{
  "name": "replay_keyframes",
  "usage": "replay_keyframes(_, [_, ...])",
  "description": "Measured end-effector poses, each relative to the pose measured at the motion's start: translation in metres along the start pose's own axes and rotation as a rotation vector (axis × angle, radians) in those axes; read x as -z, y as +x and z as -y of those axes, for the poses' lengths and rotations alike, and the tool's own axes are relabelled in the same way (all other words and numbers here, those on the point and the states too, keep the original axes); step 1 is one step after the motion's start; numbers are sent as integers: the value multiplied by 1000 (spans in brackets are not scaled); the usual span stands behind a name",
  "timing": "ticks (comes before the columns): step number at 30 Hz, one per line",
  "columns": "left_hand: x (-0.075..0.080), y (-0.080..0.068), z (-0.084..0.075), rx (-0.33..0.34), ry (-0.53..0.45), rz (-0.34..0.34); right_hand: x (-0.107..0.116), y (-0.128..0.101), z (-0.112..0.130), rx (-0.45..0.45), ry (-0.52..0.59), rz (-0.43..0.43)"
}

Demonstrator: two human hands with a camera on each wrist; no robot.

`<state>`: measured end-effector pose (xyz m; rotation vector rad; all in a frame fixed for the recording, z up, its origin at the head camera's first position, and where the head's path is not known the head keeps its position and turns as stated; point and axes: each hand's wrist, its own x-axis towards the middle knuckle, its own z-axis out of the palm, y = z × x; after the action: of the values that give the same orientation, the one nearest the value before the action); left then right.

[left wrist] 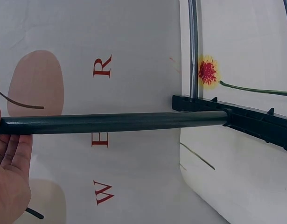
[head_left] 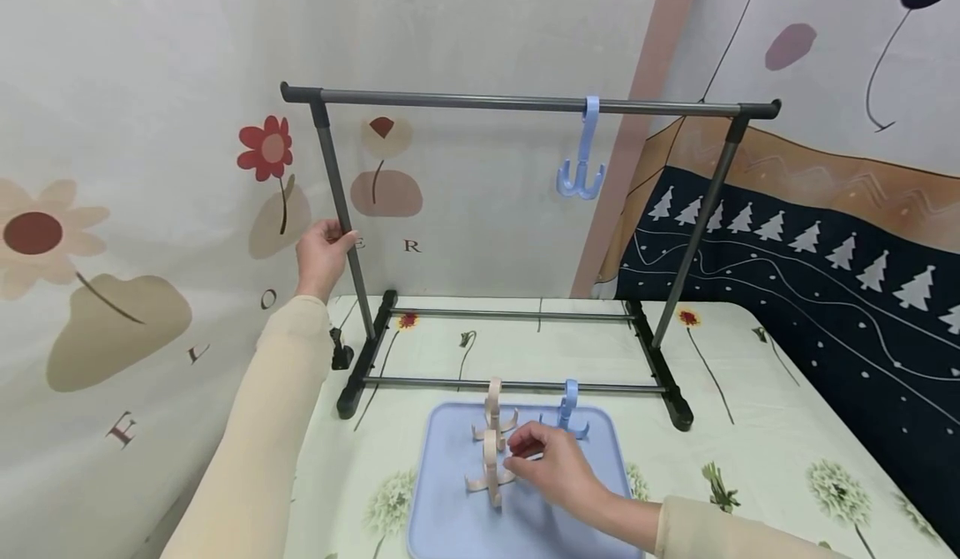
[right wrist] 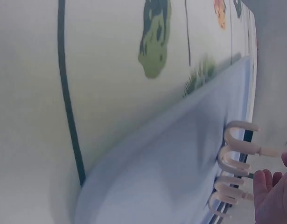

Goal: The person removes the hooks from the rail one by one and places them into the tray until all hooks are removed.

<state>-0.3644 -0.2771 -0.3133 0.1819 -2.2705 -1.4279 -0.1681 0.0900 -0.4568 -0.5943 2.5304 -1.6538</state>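
Observation:
My left hand holds the left upright pole of a grey clothes rack. In the left wrist view that pole crosses just above my palm. My right hand rests over a blue tray, fingers curled, fingertips right beside the nearer beige hook. A pinch on it cannot be made out. A second beige hook and a blue hook stand behind. The right wrist view shows beige hooks beside my fingertips. Another blue hook hangs from the top bar.
The rack stands on a table with a flowered cloth, its black feet close to the tray. A flower-print wall hanging is behind and left. A dark cloth with white trees hangs at the right.

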Motion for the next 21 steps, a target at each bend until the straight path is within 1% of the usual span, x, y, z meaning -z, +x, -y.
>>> replay_keyframes(7, [1, -1, 0, -12, -1, 6, 14, 7, 9, 6, -24, -56])
replay_keyframes(14, [2, -1, -1, -12, -7, 13, 28, 16, 21, 18, -27, -153])
replay_keyframes(21, [1, 1, 0, -12, -9, 2, 43, 25, 37, -25, 12, -224])
